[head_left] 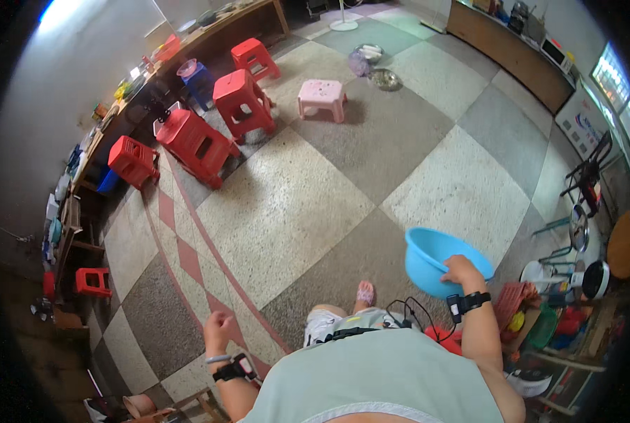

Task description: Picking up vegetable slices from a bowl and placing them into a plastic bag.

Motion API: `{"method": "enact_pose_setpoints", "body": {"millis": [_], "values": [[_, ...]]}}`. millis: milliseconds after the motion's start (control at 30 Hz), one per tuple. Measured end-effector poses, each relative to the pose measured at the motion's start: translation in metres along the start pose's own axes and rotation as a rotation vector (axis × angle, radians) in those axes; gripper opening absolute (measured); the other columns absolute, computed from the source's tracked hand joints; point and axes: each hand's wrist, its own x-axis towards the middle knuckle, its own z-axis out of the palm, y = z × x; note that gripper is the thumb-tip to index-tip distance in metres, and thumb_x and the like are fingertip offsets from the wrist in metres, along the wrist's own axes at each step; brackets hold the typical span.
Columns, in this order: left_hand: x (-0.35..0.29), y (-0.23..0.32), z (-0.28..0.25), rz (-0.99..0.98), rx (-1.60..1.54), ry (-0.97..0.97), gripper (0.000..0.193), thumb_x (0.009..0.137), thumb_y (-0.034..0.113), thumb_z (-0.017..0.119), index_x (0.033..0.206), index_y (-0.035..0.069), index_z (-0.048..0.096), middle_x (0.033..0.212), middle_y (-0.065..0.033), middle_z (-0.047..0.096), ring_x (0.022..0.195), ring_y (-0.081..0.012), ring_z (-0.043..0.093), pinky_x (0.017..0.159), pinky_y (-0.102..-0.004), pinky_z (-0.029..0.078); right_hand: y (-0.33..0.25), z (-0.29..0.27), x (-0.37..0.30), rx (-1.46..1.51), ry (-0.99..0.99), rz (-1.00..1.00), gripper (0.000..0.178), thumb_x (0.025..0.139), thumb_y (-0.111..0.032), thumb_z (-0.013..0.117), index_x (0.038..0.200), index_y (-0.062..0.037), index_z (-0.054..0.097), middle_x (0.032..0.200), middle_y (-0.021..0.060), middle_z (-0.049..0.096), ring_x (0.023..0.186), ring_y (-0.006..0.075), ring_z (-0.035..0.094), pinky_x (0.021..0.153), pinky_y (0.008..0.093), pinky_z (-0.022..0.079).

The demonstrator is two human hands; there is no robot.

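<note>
A light blue plastic basin [427, 266] hangs at my right side, tilted, with its hollow facing up and away. My right hand [461, 271] grips its near rim, fingers over the edge. What the basin holds, if anything, I cannot see. Off to the left, my left hand [219, 330] is loosely closed, with nothing visible in it and nothing touching it. Dark straps with small devices sit on both wrists.
Several red stools [241, 106] stand ahead to the left, beside a low pink stool [322, 99]. Metal bowls [384, 80] lie on the tiled floor farther off. A long cluttered table [128, 99] runs along the left wall. A crowded shelf [561, 356] is close on my right.
</note>
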Motion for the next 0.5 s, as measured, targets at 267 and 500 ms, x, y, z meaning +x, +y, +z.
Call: {"method": "enact_pose_setpoints", "body": {"millis": [267, 500], "values": [[0.143, 0.049, -0.009, -0.356, 0.113, -0.006, 0.026, 0.080, 0.017, 0.070, 0.096, -0.003, 0.065, 0.080, -0.0156, 0.065, 0.074, -0.0280, 0.063, 0.069, -0.0387, 0.050, -0.051, -0.105, 0.193, 0.113, -0.017, 0.000, 0.051, 0.065, -0.036, 0.079, 0.104, -0.0049, 0.068, 0.105, 0.0190, 0.066, 0.100, 0.0328, 0.062, 0.086, 0.0404, 0.049], [0.407, 0.153, 0.022, 0.063, 0.060, 0.002, 0.024, 0.076, 0.014, 0.069, 0.095, 0.001, 0.065, 0.080, -0.0161, 0.065, 0.074, -0.0321, 0.062, 0.066, -0.0394, 0.049, -0.025, -0.158, 0.298, 0.280, -0.156, 0.367, 0.060, 0.065, -0.035, 0.080, 0.111, 0.0009, 0.064, 0.108, 0.0192, 0.066, 0.096, 0.0318, 0.064, 0.084, 0.0388, 0.050]]}}
